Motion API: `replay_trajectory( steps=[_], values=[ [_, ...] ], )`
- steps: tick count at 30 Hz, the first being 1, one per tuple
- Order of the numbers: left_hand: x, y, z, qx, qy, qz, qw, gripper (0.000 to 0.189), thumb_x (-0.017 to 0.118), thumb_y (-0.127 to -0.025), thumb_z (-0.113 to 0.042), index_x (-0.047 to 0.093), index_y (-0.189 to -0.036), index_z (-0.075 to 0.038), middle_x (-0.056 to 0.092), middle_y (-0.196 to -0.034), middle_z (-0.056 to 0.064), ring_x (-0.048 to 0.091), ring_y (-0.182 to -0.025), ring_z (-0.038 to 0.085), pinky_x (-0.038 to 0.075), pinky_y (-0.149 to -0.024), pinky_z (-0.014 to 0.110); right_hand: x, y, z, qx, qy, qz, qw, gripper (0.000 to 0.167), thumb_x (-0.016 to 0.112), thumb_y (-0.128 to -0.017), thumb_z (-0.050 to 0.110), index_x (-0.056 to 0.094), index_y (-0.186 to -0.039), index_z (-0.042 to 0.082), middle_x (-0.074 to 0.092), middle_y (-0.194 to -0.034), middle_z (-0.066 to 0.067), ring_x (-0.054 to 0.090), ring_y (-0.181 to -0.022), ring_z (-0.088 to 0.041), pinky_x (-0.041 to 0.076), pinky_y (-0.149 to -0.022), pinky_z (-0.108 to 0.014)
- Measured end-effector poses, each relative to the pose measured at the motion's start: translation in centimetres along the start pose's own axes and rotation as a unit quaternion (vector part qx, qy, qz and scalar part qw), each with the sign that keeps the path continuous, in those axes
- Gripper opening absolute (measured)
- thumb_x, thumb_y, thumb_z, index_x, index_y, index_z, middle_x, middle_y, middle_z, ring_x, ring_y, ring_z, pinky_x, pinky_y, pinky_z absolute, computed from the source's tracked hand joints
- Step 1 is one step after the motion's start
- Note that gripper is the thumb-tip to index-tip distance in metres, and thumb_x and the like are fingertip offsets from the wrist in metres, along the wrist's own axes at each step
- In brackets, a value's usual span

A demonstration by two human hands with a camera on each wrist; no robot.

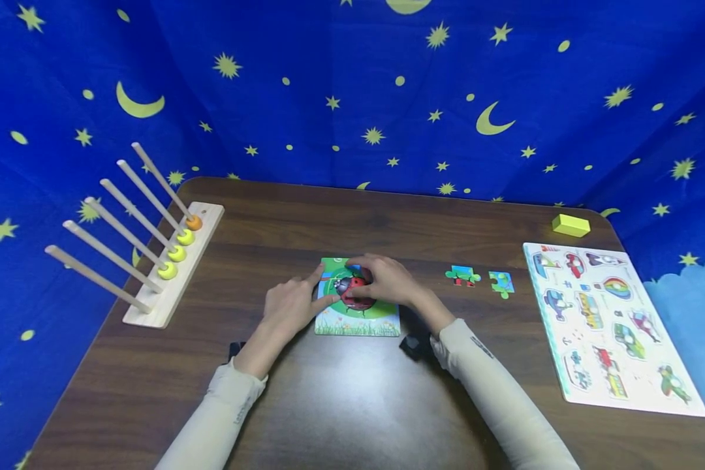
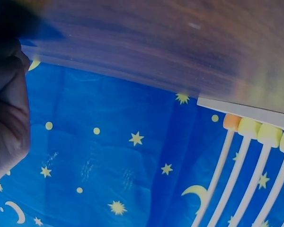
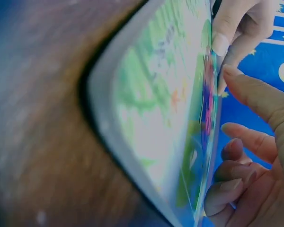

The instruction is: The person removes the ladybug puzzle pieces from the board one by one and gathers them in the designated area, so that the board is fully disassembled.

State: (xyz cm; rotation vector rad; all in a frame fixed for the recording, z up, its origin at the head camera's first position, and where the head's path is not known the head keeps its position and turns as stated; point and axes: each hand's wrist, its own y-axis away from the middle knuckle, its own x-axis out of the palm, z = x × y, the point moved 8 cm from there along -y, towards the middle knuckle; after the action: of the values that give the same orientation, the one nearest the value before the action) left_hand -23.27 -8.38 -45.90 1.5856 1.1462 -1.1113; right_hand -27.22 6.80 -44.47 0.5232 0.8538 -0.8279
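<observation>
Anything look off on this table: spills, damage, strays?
No spills or damage that I can make out. Mild oddity: one jigsaw piece and a second piece lie loose on the tabletop, right of the ladybug puzzle rather than in it. Probably just unplaced.

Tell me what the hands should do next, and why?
Maybe the right hand should reach for the nearer loose piece: it and the farther piece lie apart from the ladybug puzzle, to its right, and the left hand, at the puzzle's left side, could probably steady the puzzle.
</observation>
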Motion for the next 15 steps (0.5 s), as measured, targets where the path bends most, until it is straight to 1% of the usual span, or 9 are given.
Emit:
replay_trajectory(
  steps=[3, 6, 9, 10, 11, 13, 15],
  values=[
    [0.05, 0.0, -0.05, -0.001, -0.003, -0.001, 1.0, 0.081, 0.055, -0.09, -0.067, 0.033, -0.155, -0.024, 0.068, -0.092, 0.016, 0.037, -0.048, 0.016, 0.028, -0.044, 0.028, 0.34, -0.16, -0.08, 0.007, 0.001, 0.006, 1.0, 0.062, 0.079, -0.084, 0.04, 0.06, -0.136, 0.012, 0.051, -0.075, 0.002, 0.041, -0.064, -0.011, 0.033, -0.057, -0.026],
    [0.03, 0.03, -0.13, 0.001, -0.003, -0.005, 1.0, 0.081, 0.056, -0.09, -0.066, 0.034, -0.155, -0.023, 0.069, -0.092, 0.016, 0.036, -0.048, 0.016, 0.028, -0.043, 0.028, 0.55, -0.16, -0.21, 0.016, 0.001, 0.008, 0.9998, 0.063, 0.079, -0.085, 0.039, 0.058, -0.138, 0.012, 0.052, -0.075, 0.001, 0.042, -0.063, -0.012, 0.033, -0.057, -0.026],
    [-0.05, 0.08, -0.16, 0.003, -0.002, -0.01, 0.9999, 0.081, 0.057, -0.09, -0.066, 0.034, -0.155, -0.023, 0.069, -0.095, 0.017, 0.035, -0.047, 0.015, 0.027, -0.043, 0.028, 0.68, -0.11, -0.28, 0.02, -0.002, 0.008, 0.9998, 0.063, 0.078, -0.085, 0.039, 0.058, -0.139, 0.013, 0.054, -0.079, -0.003, 0.046, -0.066, -0.017, 0.035, -0.058, -0.029],
    [-0.06, 0.09, -0.16, 0.002, -0.002, -0.01, 0.9999, 0.081, 0.057, -0.09, -0.065, 0.034, -0.155, -0.023, 0.069, -0.094, 0.017, 0.035, -0.047, 0.015, 0.027, -0.043, 0.028, 0.69, -0.11, -0.26, 0.02, 0.002, 0.004, 0.9998, 0.062, 0.078, -0.086, 0.04, 0.058, -0.139, 0.014, 0.059, -0.084, -0.004, 0.053, -0.072, -0.018, 0.04, -0.061, -0.031],
    [-0.07, 0.09, -0.14, 0.002, -0.002, -0.011, 0.9999, 0.081, 0.057, -0.09, -0.066, 0.034, -0.155, -0.023, 0.069, -0.095, 0.017, 0.035, -0.047, 0.015, 0.027, -0.044, 0.028, 0.73, -0.09, -0.27, 0.02, 0.004, 0.004, 0.9998, 0.062, 0.077, -0.086, 0.04, 0.058, -0.139, 0.014, 0.061, -0.089, -0.004, 0.055, -0.076, -0.02, 0.043, -0.065, -0.033],
    [-0.06, 0.1, -0.1, 0.002, -0.003, -0.011, 0.9999, 0.081, 0.057, -0.09, -0.066, 0.034, -0.155, -0.023, 0.069, -0.095, 0.017, 0.035, -0.048, 0.015, 0.027, -0.043, 0.028, 0.83, -0.07, -0.28, 0.02, 0.007, 0.002, 0.9998, 0.063, 0.076, -0.087, 0.041, 0.057, -0.14, 0.014, 0.062, -0.095, -0.007, 0.057, -0.083, -0.023, 0.047, -0.073, -0.038],
    [-0.06, 0.11, -0.08, 0.003, -0.005, -0.011, 0.9999, 0.081, 0.057, -0.09, -0.066, 0.035, -0.155, -0.024, 0.069, -0.094, 0.017, 0.036, -0.048, 0.015, 0.028, -0.043, 0.028, 0.92, -0.07, -0.37, 0.022, 0.012, -0.001, 0.9997, 0.064, 0.076, -0.087, 0.042, 0.056, -0.141, 0.014, 0.063, -0.097, -0.007, 0.058, -0.085, -0.023, 0.047, -0.078, -0.041]
  ],
)
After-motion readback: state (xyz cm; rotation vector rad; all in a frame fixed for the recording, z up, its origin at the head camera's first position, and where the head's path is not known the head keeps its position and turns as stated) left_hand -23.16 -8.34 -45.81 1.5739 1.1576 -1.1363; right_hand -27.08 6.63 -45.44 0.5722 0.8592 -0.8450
